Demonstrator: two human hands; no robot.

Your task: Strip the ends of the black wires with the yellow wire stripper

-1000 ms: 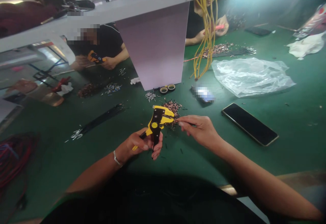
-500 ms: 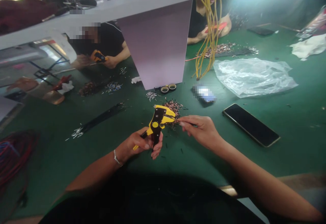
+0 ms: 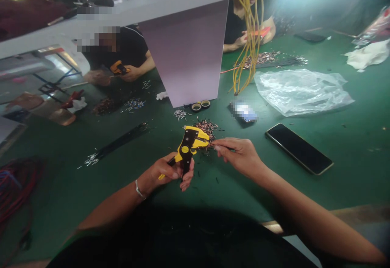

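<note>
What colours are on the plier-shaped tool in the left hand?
The plier-shaped tool is yellow and black, clearest in the head view.

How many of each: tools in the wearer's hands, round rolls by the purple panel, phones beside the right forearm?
Yellow-and-black pistol-shaped tool in the left hand: 1
Dark ring-shaped rolls: 2
Black rectangular phone with a pale edge: 1
Total: 4

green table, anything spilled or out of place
A few dark bits lie loose on the green table, this side of the copper-flecked pile by the yellow tool; they may be strays from that pile.
</note>
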